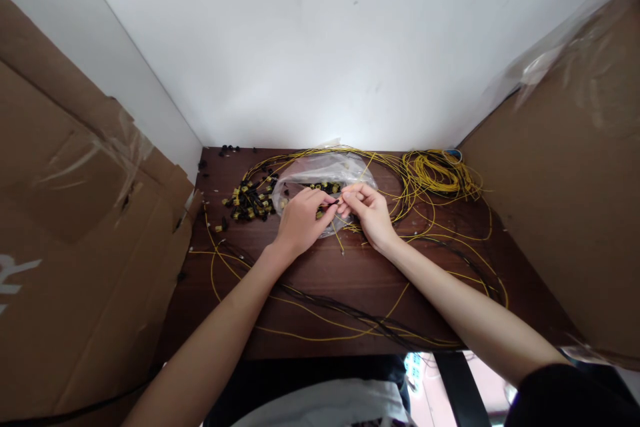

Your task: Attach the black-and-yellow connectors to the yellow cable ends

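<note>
My left hand is closed in a pinch, with a small black piece at its fingertips. Close beside it, my right hand pinches what looks like the end of a thin yellow wire. The fingertips of both hands nearly meet, and they hide most of what lies between them. Under the hands spreads a clear plastic bag with black and yellow connectors in it. To the left, more connectors with wires attached lie in a heap.
A coil of yellow wire lies at the back right of the brown table. Loose yellow and black wires cross the front. Small black caps lie at the back left. Cardboard and a white wall enclose the table.
</note>
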A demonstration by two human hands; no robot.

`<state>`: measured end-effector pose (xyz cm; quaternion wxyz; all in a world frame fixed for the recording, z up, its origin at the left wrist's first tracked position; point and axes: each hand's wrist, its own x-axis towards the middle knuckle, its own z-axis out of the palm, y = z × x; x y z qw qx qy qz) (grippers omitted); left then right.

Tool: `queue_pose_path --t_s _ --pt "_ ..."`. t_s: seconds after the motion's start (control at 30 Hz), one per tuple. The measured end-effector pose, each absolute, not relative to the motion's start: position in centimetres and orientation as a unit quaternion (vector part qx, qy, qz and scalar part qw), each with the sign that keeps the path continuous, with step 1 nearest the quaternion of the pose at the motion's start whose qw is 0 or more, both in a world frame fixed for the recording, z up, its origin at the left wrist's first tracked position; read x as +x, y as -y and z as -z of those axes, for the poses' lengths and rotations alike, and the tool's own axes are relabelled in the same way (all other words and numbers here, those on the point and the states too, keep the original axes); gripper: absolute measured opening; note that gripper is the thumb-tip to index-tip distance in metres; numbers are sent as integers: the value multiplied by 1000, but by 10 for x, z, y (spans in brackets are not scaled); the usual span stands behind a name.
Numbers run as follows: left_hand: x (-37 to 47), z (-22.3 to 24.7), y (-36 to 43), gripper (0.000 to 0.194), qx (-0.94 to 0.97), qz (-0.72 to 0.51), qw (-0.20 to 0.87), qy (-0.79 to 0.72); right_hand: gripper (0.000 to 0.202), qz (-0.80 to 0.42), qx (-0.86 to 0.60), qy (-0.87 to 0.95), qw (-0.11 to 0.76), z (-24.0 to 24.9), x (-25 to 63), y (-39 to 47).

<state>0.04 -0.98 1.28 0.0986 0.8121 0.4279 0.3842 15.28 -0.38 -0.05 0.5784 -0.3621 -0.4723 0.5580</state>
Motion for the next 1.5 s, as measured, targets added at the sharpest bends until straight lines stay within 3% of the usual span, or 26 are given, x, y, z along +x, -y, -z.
queue_pose_path --t_s 1.5 --pt "1 -12 9 9 813 -385 101 -425 30 -569 -358 452 587 2 152 2"
